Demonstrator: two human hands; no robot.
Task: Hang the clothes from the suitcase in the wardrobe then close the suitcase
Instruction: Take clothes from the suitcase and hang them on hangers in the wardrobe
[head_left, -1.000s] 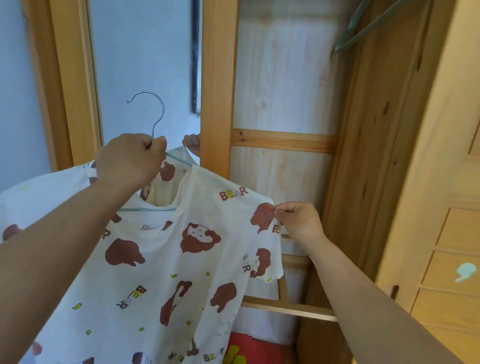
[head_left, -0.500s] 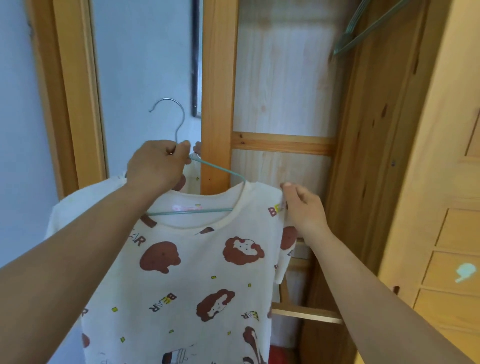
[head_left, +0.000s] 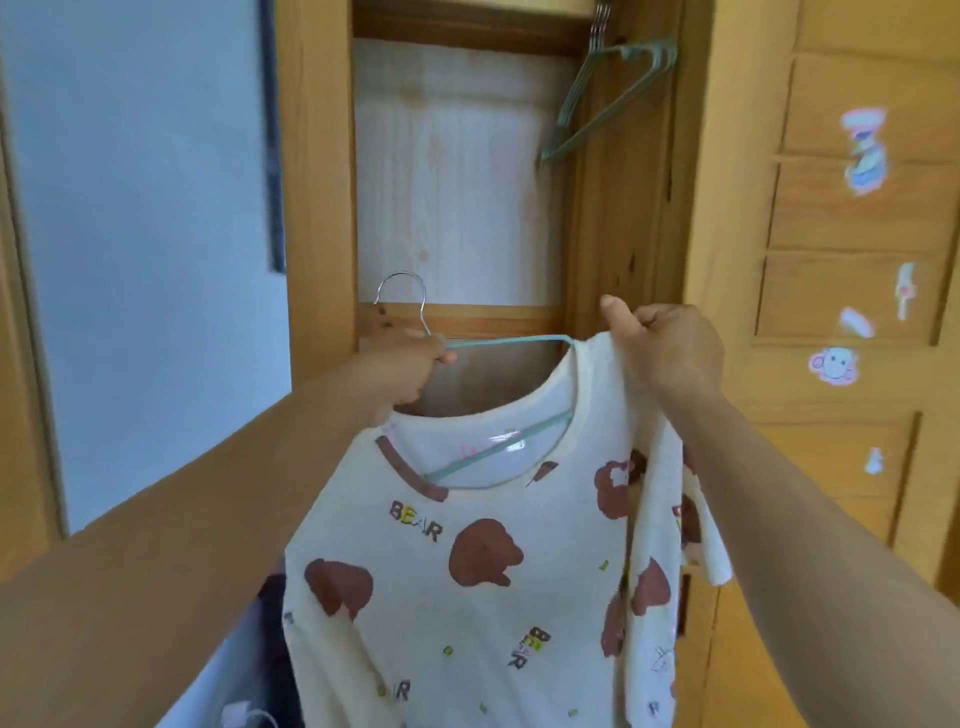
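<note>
A cream T-shirt with brown bear prints and "BEAR" lettering hangs on a teal wire hanger with a silver hook. My left hand grips the hanger just below its hook. My right hand pinches the shirt's right shoulder and holds it up over the hanger's end. Both hands are raised in front of the open wooden wardrobe. The suitcase is out of view.
Several empty teal hangers hang at the wardrobe's top right. The wardrobe's wooden post stands to the left. An open wooden door with stickers is to the right. A blue wall lies at the left.
The shirt and hanger have moved right and up, in front of the wardrobe opening. My right hand went from the sleeve to the shoulder. The view has tilted upward.
</note>
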